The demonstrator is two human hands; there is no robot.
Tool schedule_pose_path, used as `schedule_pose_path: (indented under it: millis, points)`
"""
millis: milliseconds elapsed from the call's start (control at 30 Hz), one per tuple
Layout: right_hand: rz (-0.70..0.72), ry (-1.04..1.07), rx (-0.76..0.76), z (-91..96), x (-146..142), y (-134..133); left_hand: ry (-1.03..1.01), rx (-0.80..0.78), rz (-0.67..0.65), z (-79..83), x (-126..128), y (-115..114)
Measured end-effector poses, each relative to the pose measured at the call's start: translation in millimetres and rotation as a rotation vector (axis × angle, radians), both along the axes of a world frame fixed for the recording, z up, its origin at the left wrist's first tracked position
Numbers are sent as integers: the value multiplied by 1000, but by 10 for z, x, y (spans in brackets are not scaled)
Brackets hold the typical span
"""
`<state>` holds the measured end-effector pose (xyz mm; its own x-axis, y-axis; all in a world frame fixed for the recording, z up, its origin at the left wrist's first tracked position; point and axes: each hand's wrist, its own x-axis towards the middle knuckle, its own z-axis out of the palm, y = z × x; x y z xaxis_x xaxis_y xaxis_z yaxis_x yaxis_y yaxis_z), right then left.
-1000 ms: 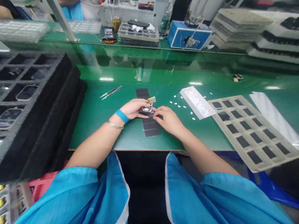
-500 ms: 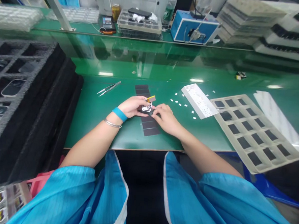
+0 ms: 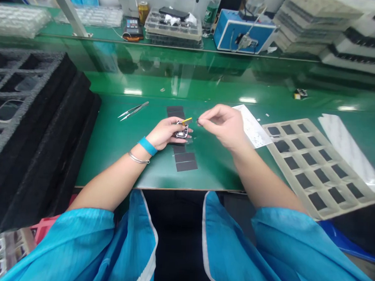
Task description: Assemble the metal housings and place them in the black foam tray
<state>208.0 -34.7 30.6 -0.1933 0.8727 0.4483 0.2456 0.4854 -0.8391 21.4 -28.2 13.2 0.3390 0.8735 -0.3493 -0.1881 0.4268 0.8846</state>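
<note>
Left hand [image 3: 166,133] grips; right hand [image 3: 225,122] hovers in a pinch.

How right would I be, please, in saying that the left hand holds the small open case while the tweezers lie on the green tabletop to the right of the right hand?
One detail is off: the head view shows the tweezers on the green tabletop to the left of the left hand, which holds the small open case.

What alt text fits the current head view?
A person's left hand holds a small open device over dark strips on a green table, while the right hand appears to pinch a tiny dark piece. Tweezers lie to the left; a pale compartment tray lies at right.
</note>
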Motion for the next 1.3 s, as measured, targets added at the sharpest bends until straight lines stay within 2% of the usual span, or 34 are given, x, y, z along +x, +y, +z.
schedule_pose_path:
  millis: [100,233,500,1067,1167,1300]
  points:
    - [72,102,-157,-162,-97,105,-23,17,41,-9,15,-4]
    - [68,139,-229,-345,-145,70,-26,6,44,-28,29,-2]
    - [110,139,-236,-365,-136,48,-34,-2,45,-47,49,-2]
    - [67,26,-134,-396,-180,14,-30,-17,65,-80,53,6]
    - [28,-70,-42,-392,-198,-29,-26,-19,67,-85,59,-1]
    - [-78,-261,165,-391,-210,-53,-34,-14,89,-79,65,-10]
